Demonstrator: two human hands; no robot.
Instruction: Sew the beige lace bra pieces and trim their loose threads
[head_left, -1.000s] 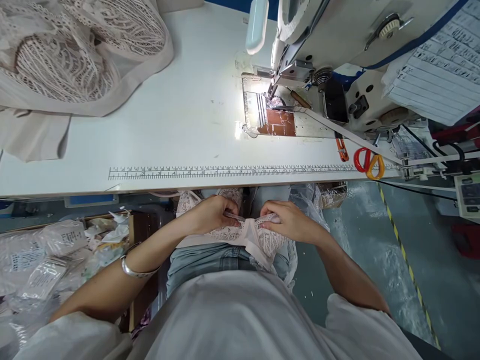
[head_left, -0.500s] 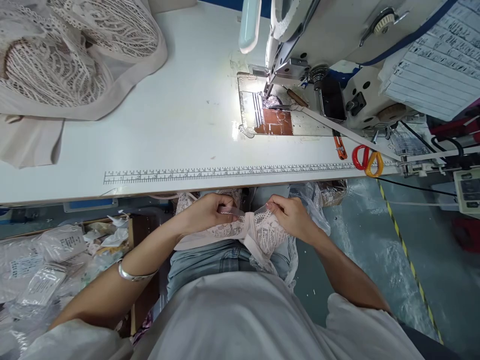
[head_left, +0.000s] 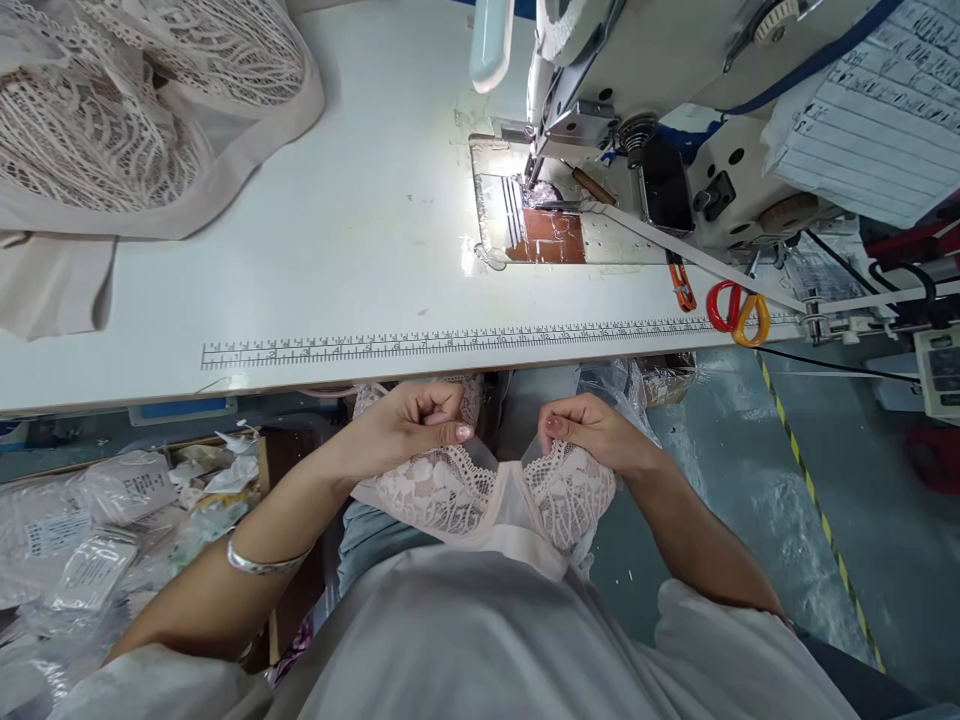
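A pale pink lace bra (head_left: 450, 492) hangs between my two hands over my lap, just in front of the table edge. My left hand (head_left: 420, 425) pinches the upper edge of one cup, thumb on top. The other cup's upper edge is gripped by my right hand (head_left: 592, 432), its fingers curled in. The smooth centre panel and lower band face up toward me, spread out between the cups. Part of the band is hidden against my shirt.
A sewing machine (head_left: 592, 130) with a lit needle area stands on the white table (head_left: 337, 270). Scissors (head_left: 739, 312) and an orange snipper (head_left: 680, 282) lie right of it. More lace pieces (head_left: 150, 130) sit at left. A box of plastic bags (head_left: 97, 530) is below.
My hands have moved slightly apart, and the bra is now spread out flat. Its cups and centre panel, bunched and folded before, now show fully.
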